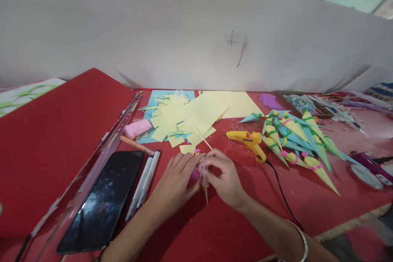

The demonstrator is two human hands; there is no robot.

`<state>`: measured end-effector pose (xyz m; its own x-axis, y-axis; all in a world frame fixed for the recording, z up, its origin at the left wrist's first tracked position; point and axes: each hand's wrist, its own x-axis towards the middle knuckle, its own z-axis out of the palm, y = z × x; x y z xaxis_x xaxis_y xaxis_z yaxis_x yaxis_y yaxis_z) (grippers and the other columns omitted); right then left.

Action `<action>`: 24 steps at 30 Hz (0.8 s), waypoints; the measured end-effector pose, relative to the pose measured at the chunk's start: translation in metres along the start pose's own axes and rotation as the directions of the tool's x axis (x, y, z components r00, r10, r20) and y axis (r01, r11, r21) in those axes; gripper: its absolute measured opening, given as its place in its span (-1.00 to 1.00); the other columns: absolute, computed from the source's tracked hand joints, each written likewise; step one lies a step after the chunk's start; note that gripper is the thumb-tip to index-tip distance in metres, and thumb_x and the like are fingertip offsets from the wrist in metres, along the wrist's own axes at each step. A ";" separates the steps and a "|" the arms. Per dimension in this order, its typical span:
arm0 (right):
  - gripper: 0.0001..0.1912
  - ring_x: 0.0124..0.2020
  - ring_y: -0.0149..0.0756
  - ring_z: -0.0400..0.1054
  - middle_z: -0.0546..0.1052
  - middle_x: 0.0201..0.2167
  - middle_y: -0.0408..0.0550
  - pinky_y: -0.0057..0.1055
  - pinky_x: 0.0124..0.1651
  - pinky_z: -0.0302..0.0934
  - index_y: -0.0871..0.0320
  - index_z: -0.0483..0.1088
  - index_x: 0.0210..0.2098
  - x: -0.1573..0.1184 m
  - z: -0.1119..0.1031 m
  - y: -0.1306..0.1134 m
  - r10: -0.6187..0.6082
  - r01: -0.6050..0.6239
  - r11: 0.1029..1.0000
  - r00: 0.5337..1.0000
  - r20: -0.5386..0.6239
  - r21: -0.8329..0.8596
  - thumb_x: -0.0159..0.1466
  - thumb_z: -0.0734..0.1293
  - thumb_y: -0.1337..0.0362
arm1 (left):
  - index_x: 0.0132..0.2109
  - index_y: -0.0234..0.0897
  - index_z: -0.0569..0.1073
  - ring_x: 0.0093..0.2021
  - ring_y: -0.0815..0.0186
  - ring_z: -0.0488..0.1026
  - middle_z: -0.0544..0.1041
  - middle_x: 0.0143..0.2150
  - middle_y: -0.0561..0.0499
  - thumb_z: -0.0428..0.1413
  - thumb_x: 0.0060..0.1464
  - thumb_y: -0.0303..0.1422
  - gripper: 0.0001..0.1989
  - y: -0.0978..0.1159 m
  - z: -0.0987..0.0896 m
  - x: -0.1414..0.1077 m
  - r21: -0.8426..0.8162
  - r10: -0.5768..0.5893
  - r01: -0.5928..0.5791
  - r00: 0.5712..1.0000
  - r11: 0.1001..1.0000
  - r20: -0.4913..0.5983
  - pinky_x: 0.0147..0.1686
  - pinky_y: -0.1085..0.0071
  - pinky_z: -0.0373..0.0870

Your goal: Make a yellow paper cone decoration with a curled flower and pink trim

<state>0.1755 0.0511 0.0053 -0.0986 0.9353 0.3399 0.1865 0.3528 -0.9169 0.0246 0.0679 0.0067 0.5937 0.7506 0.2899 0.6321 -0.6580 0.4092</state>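
Observation:
My left hand curls its fingers around a small pale yellow paper cone, whose pointed tip shows below, towards me. Pink trim peeks out at the cone's upper end, and something purple is partly covered by the fingers. Between the hands is a clear plastic piece, pinched by the thumb and fingers of my right hand. A thin pale stick runs from the right fingertips towards the yellow paper; whether it is held cannot be made out.
Yellow paper pieces lie ahead on blue sheets. A yellow glue gun with a black cord rests right, beside several finished paper cones. Left are a phone, white markers, a pink bundle and a red board.

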 end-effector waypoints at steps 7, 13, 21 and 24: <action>-0.91 -0.36 -0.37 0.24 0.32 -0.44 -0.15 -0.43 -0.28 0.15 0.12 0.36 -0.53 0.003 0.004 0.002 0.198 -0.200 0.906 0.979 0.044 0.373 0.11 0.29 0.30 | 0.00 -0.18 0.23 -0.15 0.22 0.32 0.41 -0.13 -0.02 -0.03 0.02 -0.49 -0.64 0.001 -0.005 0.001 -0.151 -0.110 0.109 0.994 0.982 0.002 -0.18 0.29 0.27; -0.85 -0.50 -0.45 0.18 0.35 -0.54 -0.19 -0.47 -0.37 0.13 0.14 0.38 -0.51 0.007 0.001 0.008 0.425 -0.301 0.683 0.905 -0.027 0.665 0.06 0.35 0.19 | -0.01 -0.23 0.23 -0.11 0.17 0.33 0.40 -0.12 -0.06 -0.07 0.05 -0.42 -0.68 -0.012 -0.013 0.003 -0.044 -0.236 0.232 0.959 0.972 -0.157 -0.14 0.26 0.28; -0.79 -0.44 -0.40 0.29 0.47 -0.47 -0.10 -0.40 -0.29 0.20 0.16 0.48 -0.44 0.008 -0.002 0.013 0.445 -0.329 0.683 0.895 -0.014 0.652 0.07 0.34 0.14 | 0.12 -0.30 0.07 0.01 -0.01 0.26 0.33 -0.01 -0.23 -0.04 -0.01 -0.44 -0.48 -0.028 -0.001 -0.006 0.329 -0.269 0.338 0.934 0.882 -0.237 -0.10 0.07 0.24; -0.85 -0.45 -0.42 0.31 0.47 -0.50 -0.14 -0.42 -0.28 0.20 0.17 0.46 -0.49 0.008 -0.002 0.013 0.469 -0.357 0.683 0.883 -0.008 0.637 0.03 0.38 0.19 | 0.13 -0.28 0.06 0.05 0.04 0.21 0.28 0.03 -0.20 -0.05 0.02 -0.44 -0.51 -0.020 0.002 -0.004 0.256 -0.165 0.227 0.956 0.940 -0.242 -0.03 0.10 0.21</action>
<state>0.1787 0.0635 -0.0035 0.0082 0.9917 -0.1281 -0.4598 -0.1101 -0.8812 0.0106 0.0782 -0.0040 0.3431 0.8408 0.4187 0.8562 -0.4633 0.2288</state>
